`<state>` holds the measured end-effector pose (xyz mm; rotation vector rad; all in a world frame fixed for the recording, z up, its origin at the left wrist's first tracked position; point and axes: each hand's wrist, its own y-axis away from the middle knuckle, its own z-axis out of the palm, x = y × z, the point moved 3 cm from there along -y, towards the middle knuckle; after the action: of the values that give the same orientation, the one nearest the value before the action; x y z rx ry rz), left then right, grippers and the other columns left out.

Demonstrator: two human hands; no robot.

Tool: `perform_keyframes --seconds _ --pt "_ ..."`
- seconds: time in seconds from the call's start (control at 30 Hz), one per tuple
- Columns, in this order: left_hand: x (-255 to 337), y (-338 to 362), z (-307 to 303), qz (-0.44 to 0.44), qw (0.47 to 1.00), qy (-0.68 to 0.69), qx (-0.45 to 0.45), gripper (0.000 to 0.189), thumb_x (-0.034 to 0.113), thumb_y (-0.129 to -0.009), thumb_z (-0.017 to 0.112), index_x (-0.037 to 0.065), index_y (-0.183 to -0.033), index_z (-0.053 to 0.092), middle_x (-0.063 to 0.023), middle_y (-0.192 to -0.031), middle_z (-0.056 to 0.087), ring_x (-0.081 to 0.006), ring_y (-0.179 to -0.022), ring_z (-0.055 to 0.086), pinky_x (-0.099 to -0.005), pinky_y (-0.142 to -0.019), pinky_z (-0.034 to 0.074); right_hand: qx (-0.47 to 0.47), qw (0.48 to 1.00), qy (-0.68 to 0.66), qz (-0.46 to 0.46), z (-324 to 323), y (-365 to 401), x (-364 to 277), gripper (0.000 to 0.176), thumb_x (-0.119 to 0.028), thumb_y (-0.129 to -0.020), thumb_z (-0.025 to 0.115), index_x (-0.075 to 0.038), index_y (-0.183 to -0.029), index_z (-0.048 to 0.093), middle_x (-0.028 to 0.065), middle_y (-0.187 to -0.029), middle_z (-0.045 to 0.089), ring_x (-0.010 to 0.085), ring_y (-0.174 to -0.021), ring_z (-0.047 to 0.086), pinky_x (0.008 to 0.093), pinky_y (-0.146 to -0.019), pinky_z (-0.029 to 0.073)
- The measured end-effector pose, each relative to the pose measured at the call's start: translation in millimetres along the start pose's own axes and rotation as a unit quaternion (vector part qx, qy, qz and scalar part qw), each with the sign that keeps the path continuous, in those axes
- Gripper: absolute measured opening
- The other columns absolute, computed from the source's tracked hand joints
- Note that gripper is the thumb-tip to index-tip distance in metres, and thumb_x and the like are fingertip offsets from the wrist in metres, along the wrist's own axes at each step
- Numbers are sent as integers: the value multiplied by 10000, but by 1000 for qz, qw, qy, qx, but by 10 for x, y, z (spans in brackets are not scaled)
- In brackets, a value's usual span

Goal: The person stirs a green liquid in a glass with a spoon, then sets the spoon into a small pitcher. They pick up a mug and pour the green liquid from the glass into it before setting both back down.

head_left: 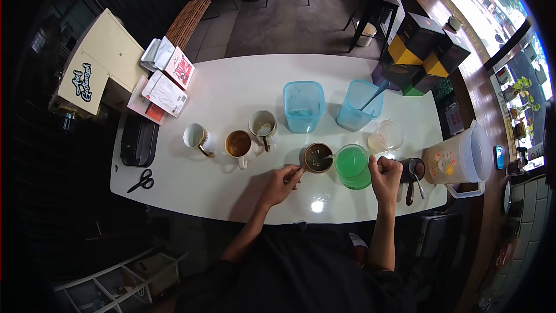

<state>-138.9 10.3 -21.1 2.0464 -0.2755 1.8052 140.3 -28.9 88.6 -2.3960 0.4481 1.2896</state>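
My left hand (284, 182) pinches the handle of a brown cup (318, 157), which sits on the table near the middle. My right hand (385, 179) is closed around the handle of a clear jug (353, 166) with bright green liquid in it. The jug's spout side reaches over the cup's right rim. Dark liquid with light glints shows inside the cup. To the left stand several mugs: a white one (196, 135), one with a brown inside (238, 144) and a grey-white one (263, 123).
Two blue tubs (304, 122) (354, 117) stand behind the cup, the right one with a utensil. A clear cup (386, 136), spoon (418, 181) and large plastic pitcher (457, 153) are at right. Scissors (141, 181), a black case (139, 141) and pouches (165, 91) lie left; boxes (421, 32) are stacked back right.
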Motion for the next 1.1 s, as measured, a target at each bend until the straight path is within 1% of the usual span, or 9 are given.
perform_keyframes --seconds 0.17,0.33,0.5,0.67,0.77,0.9,1.07,1.1 --pt "29 4 6 -2 1000 -5 -8 293 209 -1023 597 -42 -1167 638 -29 -814 659 -68 -693 618 -252 -645 535 3 1000 3 0 5 4 -1 438 -182 -862 712 56 -574 483 28 -491 361 78 -508 329 327 -471 292" --pt "6 -4 19 4 1000 4 -9 301 221 -1029 589 -40 -1172 636 -28 -811 657 -65 -688 613 -250 -642 527 -2 1000 -1 20 63 30 89 437 -188 -863 713 62 -577 498 31 -488 366 80 -508 332 332 -464 289" --pt "-7 -5 15 7 1000 6 -16 300 228 -1034 582 -34 -1173 634 -25 -806 652 -59 -690 606 -247 -637 515 -2 1000 1 16 129 84 139 436 -188 -864 711 64 -577 502 31 -486 365 81 -507 328 337 -463 287" --pt "27 -8 30 19 1000 5 -23 281 231 -1042 569 -23 -1148 627 -26 -788 641 -60 -671 586 -252 -637 506 3 1000 2 25 152 126 158 421 -177 -863 709 63 -578 513 26 -482 370 74 -506 329 331 -460 282" --pt "54 -4 40 21 999 11 -21 281 240 -1043 568 -19 -1134 626 -26 -777 634 -61 -667 580 -256 -636 503 -1 1000 -10 28 165 147 204 414 -171 -861 708 63 -576 518 16 -483 378 65 -506 335 322 -460 279" --pt "56 -11 36 10 1000 2 -23 286 250 -1045 566 -15 -1134 628 -25 -773 632 -63 -670 580 -256 -639 501 23 999 -21 11 184 172 252 412 -155 -866 699 52 -566 506 -8 -489 377 57 -511 329 317 -462 256" --pt "34 -28 40 3 1000 3 -25 290 259 -1044 568 -15 -1113 634 -24 -769 633 -65 -673 581 -255 -641 501 44 997 -65 13 255 205 549 404 -125 -879 684 40 -564 491 -42 -503 382 53 -520 322 314 -471 232" --pt "42 -28 44 3 1000 2 -25 290 259 -1044 568 -15 -1113 634 -24 -769 633 -65 -673 581 -255 -641 501 54 993 -96 30 269 216 630 405 -115 -882 681 35 -562 483 -53 -515 391 50 -525 324 308 -477 230"
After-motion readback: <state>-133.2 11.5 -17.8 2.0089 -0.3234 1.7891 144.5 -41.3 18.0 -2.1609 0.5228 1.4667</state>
